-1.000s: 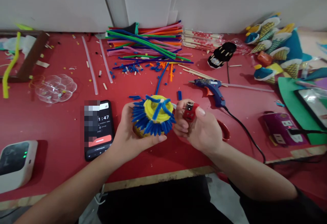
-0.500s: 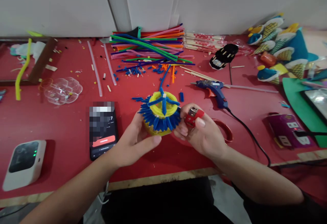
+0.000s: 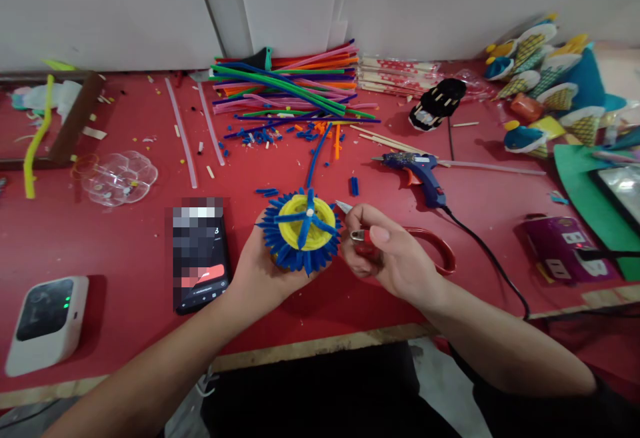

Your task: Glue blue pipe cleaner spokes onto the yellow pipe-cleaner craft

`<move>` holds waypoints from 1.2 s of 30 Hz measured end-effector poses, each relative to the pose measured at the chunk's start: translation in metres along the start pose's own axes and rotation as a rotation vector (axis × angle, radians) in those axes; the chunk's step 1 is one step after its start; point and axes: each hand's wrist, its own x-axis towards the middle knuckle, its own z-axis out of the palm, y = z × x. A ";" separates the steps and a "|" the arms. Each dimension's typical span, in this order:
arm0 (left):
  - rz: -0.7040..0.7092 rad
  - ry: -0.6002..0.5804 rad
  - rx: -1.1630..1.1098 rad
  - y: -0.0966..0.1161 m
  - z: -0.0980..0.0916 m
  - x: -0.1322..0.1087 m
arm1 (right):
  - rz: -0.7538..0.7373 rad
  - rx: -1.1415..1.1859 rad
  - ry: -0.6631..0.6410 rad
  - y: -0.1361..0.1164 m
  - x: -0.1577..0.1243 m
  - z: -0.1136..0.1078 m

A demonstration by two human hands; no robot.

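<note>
My left hand (image 3: 265, 265) is closed around a pipe-cleaner ornament (image 3: 303, 251), with a ring of pointed blue petals and a yellow coiled bowl. Blue strips cross over the bowl and meet at a small pale dot. Its open top faces up toward me. Just right of it, my right hand (image 3: 390, 251) grips a red lighter (image 3: 367, 245), its metal end pointing left toward the petals. No flame shows. Red-handled scissors (image 3: 443, 251) lie beneath and behind my right hand, their tip showing at its left. Beyond the ornament lies a blue pipe cleaner (image 3: 319, 158).
A blue glue gun (image 3: 420, 175) with a black cord lies beyond my right hand. Left of my hands is a phone (image 3: 200, 258). Colourful pipe cleaners (image 3: 290, 85) are heaped at the back, with blue and orange clippings before them. A clear scalloped tray (image 3: 123, 178) lies further left.
The ornament has tipped so its top faces me more, and shifted slightly left. My right hand has turned the lighter, swinging its metal end leftward. The scissors' tip now shows.
</note>
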 end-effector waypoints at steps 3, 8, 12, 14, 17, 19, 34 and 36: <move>-0.195 -0.048 -0.219 0.004 0.002 0.005 | 0.021 0.036 -0.001 0.003 0.000 0.003; -0.239 0.007 -0.354 0.005 0.010 -0.001 | 0.020 0.074 -0.021 0.008 0.000 0.005; -0.199 0.006 -0.313 0.005 0.014 -0.004 | 0.016 0.094 -0.034 0.011 0.001 0.005; -0.211 0.004 -0.307 0.007 0.013 -0.004 | 0.014 0.090 -0.026 0.012 0.000 0.005; -0.247 -0.016 -0.326 0.007 0.012 -0.005 | 0.017 0.082 -0.024 0.011 -0.001 0.005; -0.246 -0.023 -0.332 0.005 0.011 -0.005 | 0.020 0.073 -0.022 0.011 -0.001 0.006; -0.092 0.008 -0.185 0.000 0.011 -0.004 | 0.009 0.035 -0.001 0.009 0.002 0.005; -0.080 0.005 -0.171 0.001 0.010 -0.004 | 0.015 0.034 0.007 0.010 0.002 0.004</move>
